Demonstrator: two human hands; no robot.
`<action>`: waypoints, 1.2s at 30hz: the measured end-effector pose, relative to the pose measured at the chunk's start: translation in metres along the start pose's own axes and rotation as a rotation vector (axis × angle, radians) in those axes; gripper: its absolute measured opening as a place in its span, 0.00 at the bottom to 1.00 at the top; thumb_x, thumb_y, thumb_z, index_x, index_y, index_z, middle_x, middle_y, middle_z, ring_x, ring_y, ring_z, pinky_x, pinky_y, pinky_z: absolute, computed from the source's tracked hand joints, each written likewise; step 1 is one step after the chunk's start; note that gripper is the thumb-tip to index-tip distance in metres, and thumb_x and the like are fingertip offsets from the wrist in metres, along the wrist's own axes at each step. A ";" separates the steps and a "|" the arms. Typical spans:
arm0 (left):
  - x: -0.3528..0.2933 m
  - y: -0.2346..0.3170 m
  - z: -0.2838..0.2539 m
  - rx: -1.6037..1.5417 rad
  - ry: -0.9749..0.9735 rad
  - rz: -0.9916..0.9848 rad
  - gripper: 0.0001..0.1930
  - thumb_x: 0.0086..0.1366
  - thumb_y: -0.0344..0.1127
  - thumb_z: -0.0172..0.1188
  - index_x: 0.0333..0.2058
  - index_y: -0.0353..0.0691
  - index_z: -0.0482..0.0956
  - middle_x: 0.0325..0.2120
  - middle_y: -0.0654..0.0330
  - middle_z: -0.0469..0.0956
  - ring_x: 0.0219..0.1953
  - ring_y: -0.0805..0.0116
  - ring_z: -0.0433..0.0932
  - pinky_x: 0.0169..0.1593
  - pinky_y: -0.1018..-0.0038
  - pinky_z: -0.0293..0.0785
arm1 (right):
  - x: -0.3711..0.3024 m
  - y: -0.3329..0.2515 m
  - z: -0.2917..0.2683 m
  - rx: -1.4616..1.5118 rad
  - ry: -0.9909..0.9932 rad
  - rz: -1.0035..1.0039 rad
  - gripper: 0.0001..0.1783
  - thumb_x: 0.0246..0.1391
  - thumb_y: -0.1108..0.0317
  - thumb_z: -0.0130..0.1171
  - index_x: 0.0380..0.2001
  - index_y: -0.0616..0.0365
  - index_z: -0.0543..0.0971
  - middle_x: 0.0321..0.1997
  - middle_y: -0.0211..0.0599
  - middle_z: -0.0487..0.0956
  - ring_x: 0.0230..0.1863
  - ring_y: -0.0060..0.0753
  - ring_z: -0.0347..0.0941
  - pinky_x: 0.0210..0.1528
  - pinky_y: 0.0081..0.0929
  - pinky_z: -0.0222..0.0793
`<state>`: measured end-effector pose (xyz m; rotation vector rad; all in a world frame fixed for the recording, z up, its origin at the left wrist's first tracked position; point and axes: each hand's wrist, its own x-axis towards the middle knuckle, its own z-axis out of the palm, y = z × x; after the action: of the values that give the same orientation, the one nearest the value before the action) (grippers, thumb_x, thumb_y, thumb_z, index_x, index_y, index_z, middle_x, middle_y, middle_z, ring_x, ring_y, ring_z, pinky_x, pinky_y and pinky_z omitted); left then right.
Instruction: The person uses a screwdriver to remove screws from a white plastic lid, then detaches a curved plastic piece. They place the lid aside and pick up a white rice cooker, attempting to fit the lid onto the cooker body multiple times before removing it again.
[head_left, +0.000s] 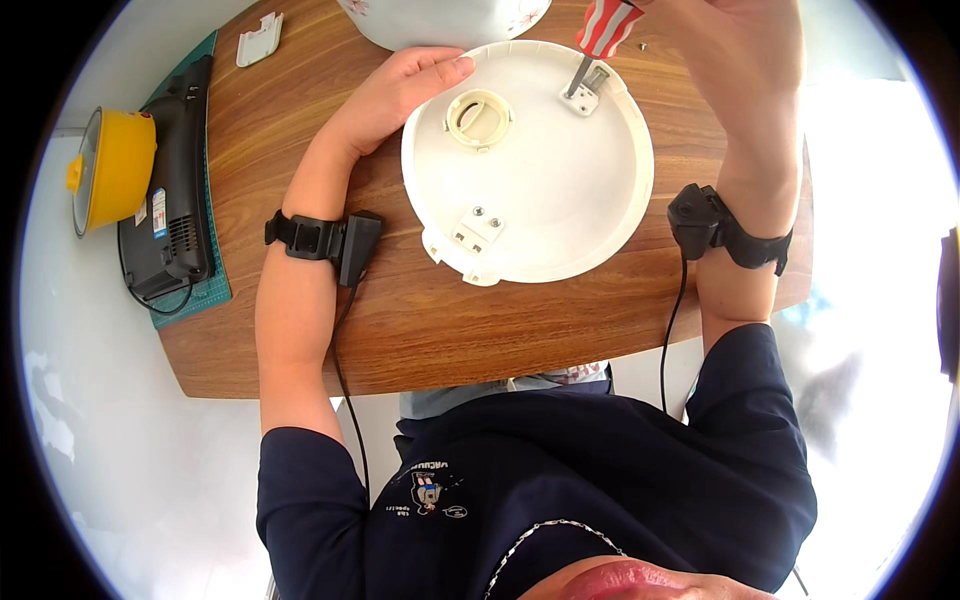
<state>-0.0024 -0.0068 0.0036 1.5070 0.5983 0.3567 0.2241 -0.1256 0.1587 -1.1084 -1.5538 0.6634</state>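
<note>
We list one round white cover (560, 200), mid-table. Left hand (405, 88): closed on its far-left rim, thumb on top. Right hand (745, 50): closed about the handle of one red-and-white screwdriver (606, 28), fingertips beyond our view; tip at the bracket (580, 103), far right inside the cover. Left: one yellow pot (122, 165), one black appliance (170, 210). Far: one flowered bowl (440, 22).

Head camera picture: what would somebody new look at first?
Probably the big, round, white plastic shell in the middle of the picture, on the brown wooden table, with the left hand at its rim. Next, the red and white striped screwdriver at the top, in the right hand. Then the bright yellow, round container at the far left.
</note>
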 end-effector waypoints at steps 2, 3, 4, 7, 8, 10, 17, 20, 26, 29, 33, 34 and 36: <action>-0.003 -0.001 -0.001 0.007 0.006 0.002 0.27 0.74 0.54 0.57 0.55 0.33 0.81 0.43 0.59 0.86 0.42 0.76 0.83 0.46 0.78 0.80 | 0.007 -0.020 0.022 0.028 0.207 0.127 0.15 0.64 0.70 0.62 0.51 0.64 0.75 0.36 0.33 0.80 0.35 0.15 0.74 0.35 0.13 0.71; -0.003 -0.001 -0.001 0.000 0.004 -0.001 0.27 0.74 0.54 0.57 0.55 0.33 0.81 0.43 0.59 0.86 0.42 0.76 0.83 0.46 0.78 0.80 | 0.007 -0.022 0.026 0.019 0.268 0.126 0.15 0.64 0.71 0.63 0.51 0.64 0.75 0.36 0.33 0.80 0.34 0.15 0.75 0.34 0.13 0.71; -0.002 -0.002 -0.002 -0.007 0.002 -0.004 0.27 0.74 0.53 0.57 0.55 0.33 0.81 0.43 0.59 0.86 0.42 0.76 0.83 0.46 0.78 0.80 | 0.007 -0.024 0.030 0.011 0.329 0.126 0.15 0.64 0.71 0.63 0.51 0.64 0.75 0.36 0.32 0.80 0.33 0.15 0.75 0.34 0.13 0.71; 0.001 -0.003 -0.002 -0.012 0.001 -0.007 0.27 0.74 0.53 0.57 0.55 0.33 0.81 0.42 0.59 0.86 0.42 0.76 0.83 0.46 0.78 0.80 | -0.002 0.004 0.011 0.049 0.108 -0.115 0.15 0.63 0.75 0.61 0.52 0.65 0.76 0.37 0.34 0.80 0.35 0.16 0.75 0.36 0.14 0.73; 0.002 -0.002 -0.001 -0.011 0.003 -0.007 0.27 0.74 0.53 0.58 0.55 0.33 0.81 0.42 0.59 0.86 0.42 0.76 0.83 0.46 0.78 0.80 | 0.002 0.024 -0.008 0.189 -0.056 -0.157 0.15 0.62 0.75 0.59 0.51 0.66 0.76 0.38 0.35 0.80 0.36 0.17 0.75 0.37 0.15 0.73; 0.001 -0.003 -0.002 -0.018 0.003 -0.008 0.26 0.74 0.53 0.58 0.55 0.33 0.81 0.42 0.59 0.86 0.42 0.76 0.83 0.46 0.78 0.80 | 0.006 0.022 -0.008 0.215 -0.154 -0.138 0.15 0.61 0.75 0.58 0.51 0.66 0.76 0.38 0.37 0.80 0.37 0.18 0.76 0.38 0.16 0.74; 0.001 -0.003 -0.001 -0.020 0.008 -0.005 0.26 0.74 0.53 0.57 0.54 0.33 0.82 0.42 0.59 0.85 0.42 0.75 0.83 0.46 0.78 0.79 | 0.001 0.016 -0.004 0.101 0.023 -0.116 0.14 0.64 0.73 0.57 0.51 0.68 0.76 0.38 0.37 0.80 0.33 0.19 0.77 0.34 0.16 0.75; 0.000 -0.002 -0.001 -0.021 0.004 0.001 0.26 0.74 0.53 0.57 0.54 0.33 0.82 0.42 0.60 0.85 0.42 0.76 0.83 0.46 0.78 0.79 | 0.004 0.019 -0.018 0.182 -0.219 -0.151 0.17 0.63 0.74 0.52 0.53 0.67 0.76 0.40 0.37 0.80 0.37 0.21 0.78 0.36 0.17 0.77; -0.001 -0.003 -0.001 -0.022 0.003 -0.003 0.26 0.73 0.53 0.57 0.55 0.34 0.81 0.42 0.60 0.85 0.42 0.76 0.83 0.46 0.78 0.79 | -0.003 -0.008 0.012 -0.059 0.128 -0.021 0.18 0.65 0.66 0.61 0.54 0.64 0.75 0.38 0.35 0.81 0.37 0.19 0.78 0.36 0.16 0.78; 0.000 0.000 -0.001 -0.007 -0.008 -0.008 0.27 0.74 0.53 0.57 0.55 0.34 0.81 0.42 0.60 0.85 0.42 0.76 0.83 0.46 0.78 0.79 | -0.002 0.003 0.005 0.018 0.048 0.011 0.19 0.65 0.69 0.60 0.57 0.64 0.74 0.39 0.35 0.81 0.38 0.19 0.78 0.36 0.16 0.78; 0.000 -0.001 -0.001 -0.003 0.000 -0.008 0.27 0.74 0.54 0.57 0.55 0.34 0.81 0.43 0.59 0.85 0.42 0.75 0.83 0.46 0.78 0.80 | 0.004 0.020 -0.016 0.087 -0.132 -0.120 0.20 0.64 0.68 0.59 0.57 0.65 0.75 0.42 0.35 0.81 0.39 0.21 0.78 0.38 0.17 0.77; -0.001 -0.001 -0.001 -0.001 0.003 -0.011 0.27 0.74 0.54 0.57 0.55 0.34 0.81 0.43 0.59 0.85 0.42 0.75 0.83 0.46 0.78 0.80 | 0.005 0.016 -0.011 0.086 -0.111 -0.136 0.20 0.64 0.67 0.61 0.56 0.65 0.75 0.43 0.35 0.80 0.39 0.21 0.78 0.38 0.17 0.77; -0.001 0.000 -0.001 0.003 0.011 -0.011 0.27 0.74 0.54 0.57 0.55 0.34 0.81 0.43 0.59 0.85 0.42 0.75 0.83 0.46 0.78 0.80 | -0.003 0.005 0.006 0.049 0.077 -0.081 0.21 0.63 0.66 0.65 0.55 0.65 0.75 0.42 0.34 0.80 0.38 0.20 0.77 0.37 0.16 0.76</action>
<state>-0.0040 -0.0068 0.0033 1.5051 0.6160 0.3561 0.2200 -0.1254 0.1519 -1.0181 -1.5012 0.5944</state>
